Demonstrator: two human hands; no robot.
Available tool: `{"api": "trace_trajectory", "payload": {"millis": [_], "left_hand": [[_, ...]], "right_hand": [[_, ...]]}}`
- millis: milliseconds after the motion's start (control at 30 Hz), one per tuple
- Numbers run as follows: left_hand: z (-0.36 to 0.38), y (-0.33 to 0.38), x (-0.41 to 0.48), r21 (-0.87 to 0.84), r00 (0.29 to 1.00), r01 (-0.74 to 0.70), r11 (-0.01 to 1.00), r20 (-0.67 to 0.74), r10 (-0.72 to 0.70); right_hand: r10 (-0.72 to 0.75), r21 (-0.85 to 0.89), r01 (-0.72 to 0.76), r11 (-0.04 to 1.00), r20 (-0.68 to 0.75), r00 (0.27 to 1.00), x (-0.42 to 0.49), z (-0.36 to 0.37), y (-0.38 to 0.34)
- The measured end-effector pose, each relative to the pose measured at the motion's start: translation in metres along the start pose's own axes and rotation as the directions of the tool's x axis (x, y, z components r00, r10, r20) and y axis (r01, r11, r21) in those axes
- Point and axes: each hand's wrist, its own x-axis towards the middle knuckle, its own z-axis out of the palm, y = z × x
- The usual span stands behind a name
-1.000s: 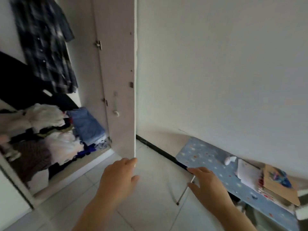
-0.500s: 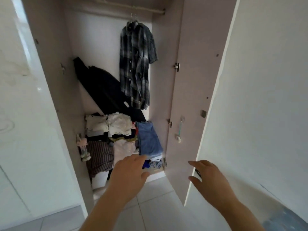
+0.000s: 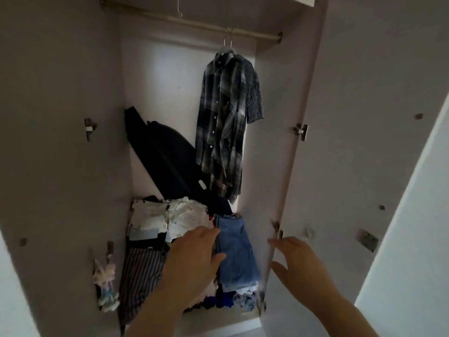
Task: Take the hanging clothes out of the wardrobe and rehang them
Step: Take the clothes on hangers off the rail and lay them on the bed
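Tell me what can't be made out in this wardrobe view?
- Head view: the left hand covers part of the folded clothes pile.
- The plaid shirt hides its hanger's shoulders; only the wire hook shows.
- The empty hanger is cut off by the top edge.
- The pale bundle hanging at left is too blurred to identify.

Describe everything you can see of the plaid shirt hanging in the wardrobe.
The plaid shirt is a dark blue-grey check, short-sleeved and collared, with pale buttons down the front. It looks like thin woven cloth. It hangs on a wire hanger from the rail, near the wardrobe's right wall, hem loose.
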Motion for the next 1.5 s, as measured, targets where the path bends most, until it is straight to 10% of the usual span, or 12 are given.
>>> {"api": "trace_trajectory", "payload": {"millis": [600, 1033, 1500], "left_hand": [[0.018, -0.08, 0.329, -0.063, 0.945, 0.024, 0.998, -0.326, -0.044], [-0.034, -0.144, 0.518, -0.125, 0.793, -0.062, 0.99, -0.608, -0.027], [-0.08, -0.215, 0.654, -0.11, 0.729, -0.252, 0.962, -0.676, 0.114]], "right_hand": [[-0.24, 0.082, 0.26, 0.962, -0.196, 0.951, 0.368, -0.007, 0.041], [-0.526, -0.101, 0.578, 0.81, -0.563, 0.638, 0.58, -0.065, -0.03], [-0.432, -0.295, 0.324, 0.899, -0.727, 0.534, 0.769, -0.156, -0.089]]}}
